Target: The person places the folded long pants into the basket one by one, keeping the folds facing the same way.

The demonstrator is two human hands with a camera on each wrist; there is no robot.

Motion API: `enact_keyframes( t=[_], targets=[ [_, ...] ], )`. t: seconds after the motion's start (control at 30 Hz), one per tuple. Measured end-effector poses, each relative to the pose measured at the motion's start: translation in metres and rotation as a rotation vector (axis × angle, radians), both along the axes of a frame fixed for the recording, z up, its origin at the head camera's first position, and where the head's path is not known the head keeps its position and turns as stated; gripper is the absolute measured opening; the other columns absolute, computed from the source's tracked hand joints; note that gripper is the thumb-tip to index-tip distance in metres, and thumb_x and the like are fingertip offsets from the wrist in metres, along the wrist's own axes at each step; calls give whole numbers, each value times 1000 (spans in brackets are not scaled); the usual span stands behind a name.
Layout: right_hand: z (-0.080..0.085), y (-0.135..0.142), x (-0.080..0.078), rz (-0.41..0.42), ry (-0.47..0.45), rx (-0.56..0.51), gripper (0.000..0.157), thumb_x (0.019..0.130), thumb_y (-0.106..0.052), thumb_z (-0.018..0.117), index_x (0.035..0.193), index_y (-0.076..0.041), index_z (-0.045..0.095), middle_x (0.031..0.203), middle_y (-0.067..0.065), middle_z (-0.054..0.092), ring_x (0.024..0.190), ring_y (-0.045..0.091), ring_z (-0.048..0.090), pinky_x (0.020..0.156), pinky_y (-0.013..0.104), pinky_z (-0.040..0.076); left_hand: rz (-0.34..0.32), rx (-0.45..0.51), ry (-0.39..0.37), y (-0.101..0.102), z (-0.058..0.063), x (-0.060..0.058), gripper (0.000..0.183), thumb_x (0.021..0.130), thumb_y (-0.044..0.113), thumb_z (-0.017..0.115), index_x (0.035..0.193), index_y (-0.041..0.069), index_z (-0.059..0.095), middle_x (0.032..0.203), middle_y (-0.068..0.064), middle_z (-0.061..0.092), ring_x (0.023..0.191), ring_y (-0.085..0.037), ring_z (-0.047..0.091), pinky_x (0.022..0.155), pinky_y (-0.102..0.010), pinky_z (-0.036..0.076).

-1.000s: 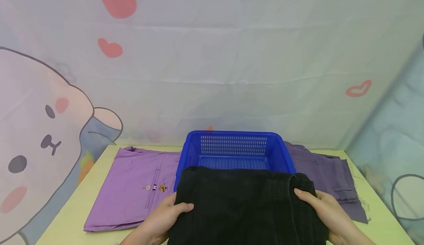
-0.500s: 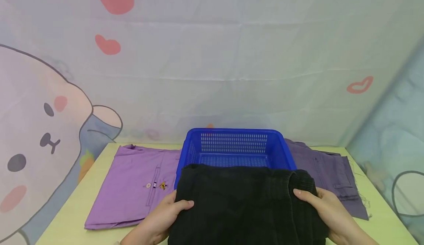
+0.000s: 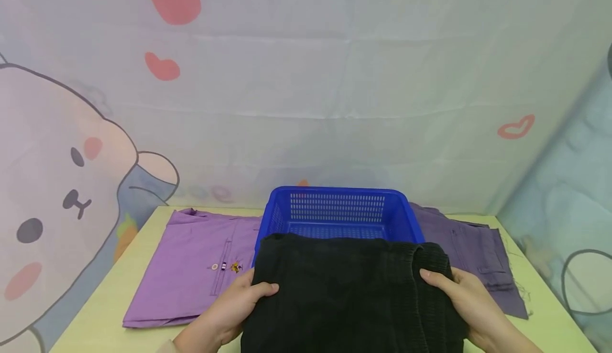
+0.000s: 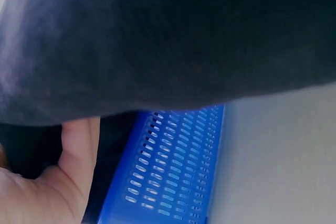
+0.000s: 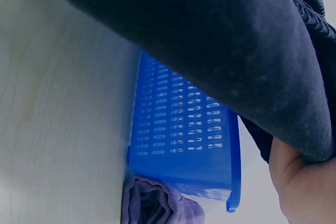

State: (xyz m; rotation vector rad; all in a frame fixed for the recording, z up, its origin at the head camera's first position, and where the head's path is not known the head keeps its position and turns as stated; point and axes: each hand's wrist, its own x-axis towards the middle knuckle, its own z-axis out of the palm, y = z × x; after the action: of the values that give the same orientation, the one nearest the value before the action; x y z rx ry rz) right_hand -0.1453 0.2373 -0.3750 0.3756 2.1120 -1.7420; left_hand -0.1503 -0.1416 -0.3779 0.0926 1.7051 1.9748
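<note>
A folded black garment (image 3: 344,294) with a ribbed band along its right side is held up in front of a blue plastic basket (image 3: 416,225). My left hand (image 3: 234,308) grips its left edge, thumb on top. At the opposite edge my right hand (image 3: 470,305) pinches the ribbed band, thumb uppermost and fingers behind the cloth. Seen from the left wrist, the black cloth (image 4: 157,40) hangs over the basket's perforated side (image 4: 168,166). The right wrist view shows the cloth (image 5: 226,51) raised above the pale tabletop (image 5: 52,114).
Left of the basket lies a folded light-purple garment (image 3: 186,268) with a button and small embroidery. A dark-purple garment (image 3: 478,257) with frayed threads lies to the right. All rest on a pale yellow table (image 3: 100,310) before a printed curtain (image 3: 334,103).
Both hands keep their hold on the black garment, which has risen very slightly and moved a touch left. The head view has shifted a little.
</note>
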Motion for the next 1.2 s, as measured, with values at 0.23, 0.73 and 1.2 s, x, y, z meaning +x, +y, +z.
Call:
enact_keyframes(
  t=[0.23, 0.73, 1.2],
  targets=[
    [2, -1, 0, 13, 26, -46, 73, 81, -54, 53, 126, 0, 34, 122, 18, 49, 106, 34, 53, 79, 43, 49, 17, -25, 12, 0, 3, -1, 63, 88, 19, 51, 137, -2, 18, 125, -13, 47, 97, -18, 58, 83, -34, 49],
    [4, -1, -3, 38, 46, -164, 64, 83, -50, 53, 121, -2, 38, 101, 8, 63, 93, 28, 61, 79, 43, 50, 30, -48, 41, -1, 9, -4, 58, 88, 20, 51, 135, -2, 25, 115, -9, 56, 93, -18, 60, 80, -35, 50],
    [7, -3, -6, 34, 44, -153, 69, 84, -51, 52, 128, -1, 31, 104, 6, 63, 95, 24, 60, 80, 41, 50, 47, -39, 40, -1, 14, -6, 56, 87, 19, 52, 133, 0, 28, 109, -8, 58, 90, -19, 62, 77, -34, 51]
  ],
)
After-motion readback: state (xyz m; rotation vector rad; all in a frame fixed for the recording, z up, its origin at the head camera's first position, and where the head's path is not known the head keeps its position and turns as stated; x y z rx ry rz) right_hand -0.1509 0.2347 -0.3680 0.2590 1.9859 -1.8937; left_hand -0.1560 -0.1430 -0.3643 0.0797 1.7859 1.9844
